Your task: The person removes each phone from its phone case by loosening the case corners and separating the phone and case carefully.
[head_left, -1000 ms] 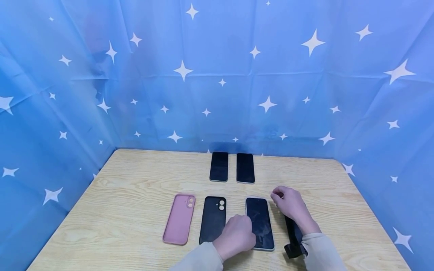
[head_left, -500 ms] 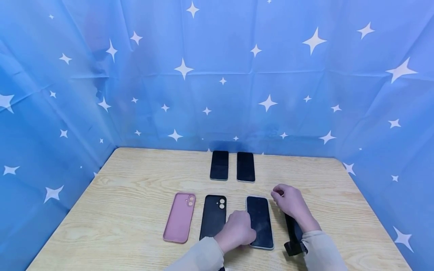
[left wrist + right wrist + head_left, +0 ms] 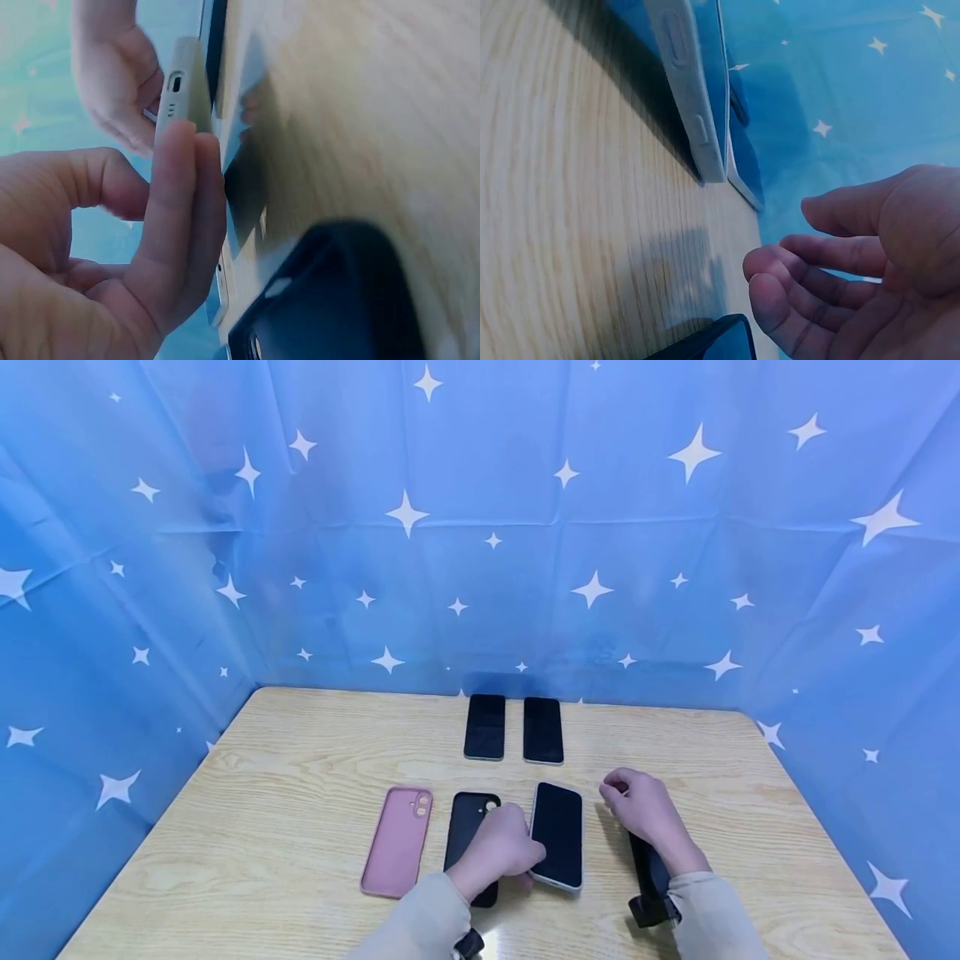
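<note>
Phone [image 3: 559, 831] shifted left | left fingers [image 3: 166, 210] pinch it | possibly touching table [image 3: 292, 793]

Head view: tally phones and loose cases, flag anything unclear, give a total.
Phones: 3 (back left phone, back right phone, front phone in the left hand)
Loose cases: 2 (pink case, black case)
Unclear: 1 (dark item at right, partly covered; can't tell phone or case)
Total: 6

Creased blue cloth [image 3: 480, 460] — white-starred — hangs behind and beside a pale wood-grain table [image 3: 285, 827].
</note>
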A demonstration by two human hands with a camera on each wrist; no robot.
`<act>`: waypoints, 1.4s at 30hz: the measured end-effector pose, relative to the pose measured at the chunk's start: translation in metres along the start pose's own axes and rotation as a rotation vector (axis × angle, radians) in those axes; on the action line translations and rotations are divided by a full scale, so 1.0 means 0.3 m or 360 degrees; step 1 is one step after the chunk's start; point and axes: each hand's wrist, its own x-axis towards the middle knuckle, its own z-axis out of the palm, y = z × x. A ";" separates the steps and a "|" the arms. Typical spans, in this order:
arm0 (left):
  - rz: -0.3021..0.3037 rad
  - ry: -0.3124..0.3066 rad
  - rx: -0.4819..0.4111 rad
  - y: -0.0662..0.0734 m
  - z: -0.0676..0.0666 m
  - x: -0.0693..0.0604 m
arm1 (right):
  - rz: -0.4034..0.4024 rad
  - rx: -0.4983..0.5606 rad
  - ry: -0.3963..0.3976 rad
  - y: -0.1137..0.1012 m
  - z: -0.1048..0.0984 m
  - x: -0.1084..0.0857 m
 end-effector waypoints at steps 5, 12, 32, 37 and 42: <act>-0.0038 0.0011 -0.0164 -0.026 -0.029 -0.006 | -0.0008 0.0015 0.0012 -0.011 0.002 0.000; 0.0029 0.0049 -0.0377 -0.050 -0.050 -0.028 | -0.0004 0.0284 0.0024 -0.050 0.029 0.005; 0.0322 0.0220 -0.0289 -0.066 -0.059 -0.045 | 0.0020 0.0942 0.0208 -0.184 0.072 0.027; 0.0321 0.0126 -0.0492 -0.071 -0.056 -0.034 | -0.0021 0.0935 0.0229 -0.211 0.064 0.025; 0.0287 -0.0034 -0.0932 -0.078 -0.044 -0.027 | -0.0071 0.0971 0.0125 -0.218 0.046 0.019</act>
